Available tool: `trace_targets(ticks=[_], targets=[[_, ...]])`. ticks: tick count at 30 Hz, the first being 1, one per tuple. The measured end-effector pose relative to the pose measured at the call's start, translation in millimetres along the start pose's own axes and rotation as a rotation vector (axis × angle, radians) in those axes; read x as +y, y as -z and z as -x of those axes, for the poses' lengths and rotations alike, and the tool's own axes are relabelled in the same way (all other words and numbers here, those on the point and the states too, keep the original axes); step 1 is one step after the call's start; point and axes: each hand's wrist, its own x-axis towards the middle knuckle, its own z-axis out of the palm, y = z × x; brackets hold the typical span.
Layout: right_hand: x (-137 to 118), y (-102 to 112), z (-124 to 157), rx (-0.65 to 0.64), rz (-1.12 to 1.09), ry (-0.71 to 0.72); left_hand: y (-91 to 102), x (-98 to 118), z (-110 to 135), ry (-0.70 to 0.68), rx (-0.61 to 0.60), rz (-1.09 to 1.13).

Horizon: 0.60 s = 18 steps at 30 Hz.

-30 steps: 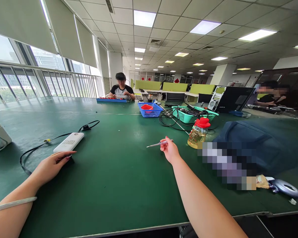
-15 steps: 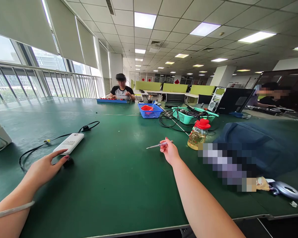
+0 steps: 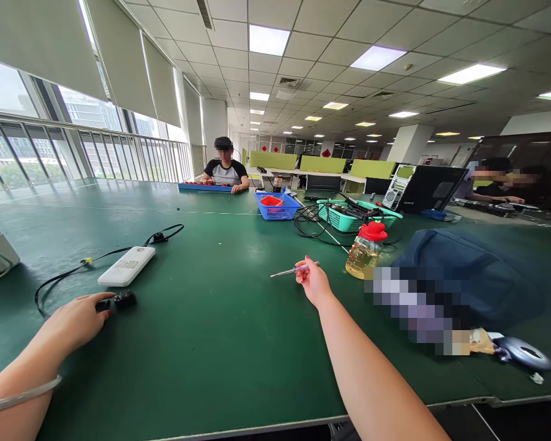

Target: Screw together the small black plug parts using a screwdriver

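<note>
My right hand (image 3: 313, 282) is closed around the handle of a slim screwdriver (image 3: 284, 272), its metal shaft pointing left, held over the green table. On the left, my left hand (image 3: 78, 321) rests low at the tabletop, with thumb and fingers around a small black object (image 3: 103, 305) whose kind I cannot make out. Right beside that object sits another black piece (image 3: 125, 299), like a small knob or plug. Just beyond my left fingers lies a white power bank (image 3: 127, 266), flat on the table.
A black cable (image 3: 57, 278) curves around the power bank. Farther off stand a blue basket (image 3: 278, 212), a green basket (image 3: 337, 219) with cables, and a red-lidded bottle (image 3: 363, 254). A dark blue bag (image 3: 468, 269) lies at right. Another person (image 3: 224, 165) sits across the table.
My left hand has drawn back from the power bank's near edge, its fingers closing around the small black object. My right hand with the screwdriver stays almost still.
</note>
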Motion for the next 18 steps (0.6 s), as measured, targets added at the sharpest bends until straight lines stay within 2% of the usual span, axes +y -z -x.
trace_targets(ticks=[2, 4, 8, 11, 14, 18], targets=[[0, 0, 0, 0.000, 0.001, -0.002, 5.2, 1, 3, 0.049, 0.034, 0.012], [0, 0, 0, 0.002, 0.002, -0.003, 11.5, 4, 7, 0.078, 0.125, 0.051], [1, 0, 0, 0.007, 0.008, 0.001, 20.3, 13, 15, -0.032, 0.290, 0.198], [1, 0, 0, 0.008, 0.012, 0.005, 17.7, 18, 16, -0.168, 0.283, 0.248], [0, 0, 0, 0.009, 0.013, 0.007, 9.3, 19, 12, -0.313, 0.216, 0.269], [0, -1, 1, 0.001, 0.015, 0.007, 0.2, 18, 8, -0.351, 0.148, 0.283]])
